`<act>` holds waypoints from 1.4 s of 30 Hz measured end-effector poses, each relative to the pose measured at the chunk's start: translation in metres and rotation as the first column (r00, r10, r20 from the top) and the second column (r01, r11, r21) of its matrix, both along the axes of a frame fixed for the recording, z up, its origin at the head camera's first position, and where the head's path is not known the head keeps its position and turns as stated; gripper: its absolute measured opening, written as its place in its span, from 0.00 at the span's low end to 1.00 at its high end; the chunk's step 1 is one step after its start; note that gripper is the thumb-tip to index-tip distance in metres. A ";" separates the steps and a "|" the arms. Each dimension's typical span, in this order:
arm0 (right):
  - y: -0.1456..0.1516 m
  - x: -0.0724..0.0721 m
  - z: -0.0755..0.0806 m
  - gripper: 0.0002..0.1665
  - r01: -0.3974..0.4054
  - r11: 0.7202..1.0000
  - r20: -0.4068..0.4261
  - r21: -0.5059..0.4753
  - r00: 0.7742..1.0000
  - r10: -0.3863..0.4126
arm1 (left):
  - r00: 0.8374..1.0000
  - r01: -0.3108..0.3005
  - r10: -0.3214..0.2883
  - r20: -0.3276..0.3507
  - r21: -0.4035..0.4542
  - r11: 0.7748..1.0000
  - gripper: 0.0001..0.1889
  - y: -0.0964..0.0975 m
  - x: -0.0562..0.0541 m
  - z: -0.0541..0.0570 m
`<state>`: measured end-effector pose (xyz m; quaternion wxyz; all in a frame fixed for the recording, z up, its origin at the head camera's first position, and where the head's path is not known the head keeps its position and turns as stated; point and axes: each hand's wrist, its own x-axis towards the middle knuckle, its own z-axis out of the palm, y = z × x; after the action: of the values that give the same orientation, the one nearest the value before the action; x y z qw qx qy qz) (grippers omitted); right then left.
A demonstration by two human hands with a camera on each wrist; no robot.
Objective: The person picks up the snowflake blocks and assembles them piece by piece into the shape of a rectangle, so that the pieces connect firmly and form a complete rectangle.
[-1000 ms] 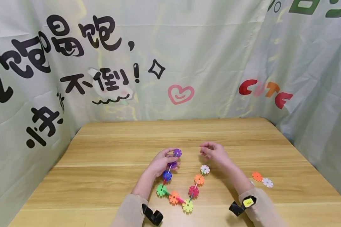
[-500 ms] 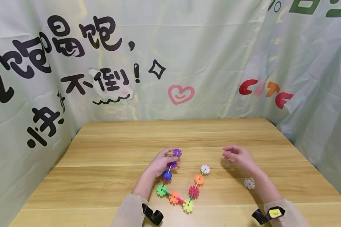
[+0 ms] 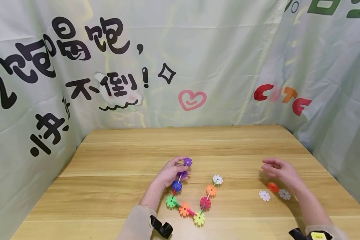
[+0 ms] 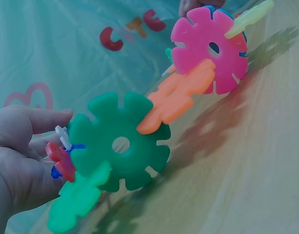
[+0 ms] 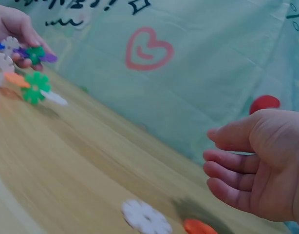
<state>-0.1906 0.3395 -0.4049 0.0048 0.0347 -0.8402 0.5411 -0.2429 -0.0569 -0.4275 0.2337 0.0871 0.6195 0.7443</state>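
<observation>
My left hand (image 3: 169, 172) grips the purple end of a chain of flower-shaped plastic snowflake discs, between thumb and fingers. The topmost purple disc (image 3: 187, 162) sticks up past the fingertips. From there the chain bends round in a U through blue, green, orange, a yellow disc (image 3: 199, 219), red and orange to a white disc (image 3: 217, 180). Seen from the left wrist, a large green disc (image 4: 120, 141) fills the middle. My right hand (image 3: 283, 172) hovers with nothing in its loosely bent fingers, close above a loose orange disc (image 3: 273, 187).
Two loose white discs lie beside the orange one, a left one (image 3: 264, 195) and a right one (image 3: 284, 194). All rest on a wooden table (image 3: 108, 193). A printed curtain (image 3: 222, 66) hangs behind its far edge.
My right hand has moved right, from near the chain's white end to above the loose discs, its forearm uncovering them. The left hand and the chain stay in place.
</observation>
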 end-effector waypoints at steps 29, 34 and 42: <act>0.036 0.019 -0.014 0.18 -0.337 0.913 0.156 0.230 0.939 0.308 | 1.000 -0.010 0.010 0.010 -0.012 1.000 0.25 -0.002 0.001 0.000; 0.034 0.019 -0.016 0.16 -0.350 0.911 0.137 0.219 0.935 0.326 | 1.000 -0.014 0.014 0.006 -0.019 1.000 0.25 -0.002 0.001 -0.001; 0.031 0.017 -0.015 0.12 -0.330 0.928 0.134 0.175 0.942 0.309 | 1.000 -0.015 0.015 0.001 -0.010 1.000 0.25 -0.002 0.000 -0.002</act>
<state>-0.1738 0.3708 -0.4200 -0.1305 0.1432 -0.8714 0.4507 -0.2430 -0.0586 -0.4299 0.2288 0.0807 0.6237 0.7430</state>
